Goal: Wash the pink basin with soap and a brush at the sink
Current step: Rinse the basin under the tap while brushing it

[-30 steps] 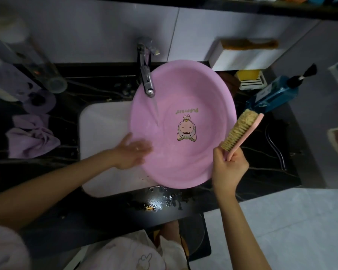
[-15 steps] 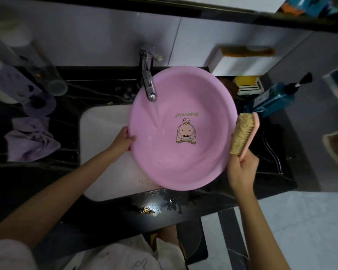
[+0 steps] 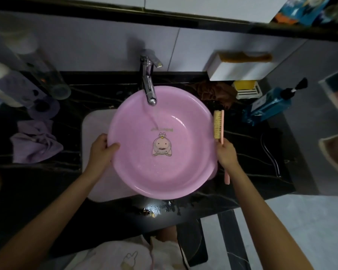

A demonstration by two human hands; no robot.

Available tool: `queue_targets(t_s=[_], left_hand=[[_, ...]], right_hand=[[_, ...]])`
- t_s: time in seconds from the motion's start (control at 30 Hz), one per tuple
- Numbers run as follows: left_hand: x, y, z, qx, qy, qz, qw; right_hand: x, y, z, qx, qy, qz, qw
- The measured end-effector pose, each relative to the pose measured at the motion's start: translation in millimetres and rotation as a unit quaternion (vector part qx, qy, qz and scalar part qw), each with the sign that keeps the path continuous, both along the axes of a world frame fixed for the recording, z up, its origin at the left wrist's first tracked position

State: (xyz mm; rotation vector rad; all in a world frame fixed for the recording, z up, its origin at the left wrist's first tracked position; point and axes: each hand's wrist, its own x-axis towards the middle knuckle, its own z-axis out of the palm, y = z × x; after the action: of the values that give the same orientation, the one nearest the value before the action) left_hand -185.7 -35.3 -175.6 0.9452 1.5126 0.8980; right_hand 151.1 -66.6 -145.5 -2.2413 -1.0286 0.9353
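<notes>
I see one pink basin (image 3: 180, 168) over the white sink (image 3: 97, 123), under one running tap (image 3: 149, 88), with bare sink showing to its left. The left hand (image 3: 101, 149) clamps its left rim, thumb inside. The right hand (image 3: 225, 155) is curled round one brush (image 3: 219, 123), just beside the right rim.

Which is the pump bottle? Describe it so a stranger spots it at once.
Start at the pink basin under the tap and look right along the black counter. Just past the yellow block on its white rack is the pump bottle: blue, with a black pump head.
</notes>
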Motion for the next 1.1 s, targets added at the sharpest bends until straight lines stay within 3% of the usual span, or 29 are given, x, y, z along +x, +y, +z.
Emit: queue_targets(t_s=[0.43, 0.57, 0.73, 0.9, 1.0, 1.1], left_hand=[[-0.5, -34.0, 91.0, 0.062, 0.058, 0.187, 0.979], [12.9, -42.0, 112.4, 0.093, 0.077, 0.225, 0.967], [23.4, -44.2, 127.6, 0.121, 0.122, 0.250, 0.953], [29.9, -48.2, 131.7, 0.131, 0.167, 0.259, 0.942], [31.7, -48.2, 134.1, 0.133, 0.182, 0.264, 0.938], [35.6, -48.0, 139.2, 0.132, 0.196, 0.276, 0.932]], right_hand=[[-79.9, 56.1, -73.6, -0.058, 0.164, 0.015, 0.985], [-93.3, 70.0, -82.0, -0.113, 0.250, 0.009, 0.962], [-106.1, 82.7, -91.4, -0.102, 0.334, 0.015, 0.937], [-127.8, 99.0, -105.9, -0.140, 0.482, -0.035, 0.864], [-128.4, 103.3, -114.3, -0.148, 0.504, -0.064, 0.848], [-127.6, 101.0, -124.8, -0.167, 0.489, -0.032, 0.855]])
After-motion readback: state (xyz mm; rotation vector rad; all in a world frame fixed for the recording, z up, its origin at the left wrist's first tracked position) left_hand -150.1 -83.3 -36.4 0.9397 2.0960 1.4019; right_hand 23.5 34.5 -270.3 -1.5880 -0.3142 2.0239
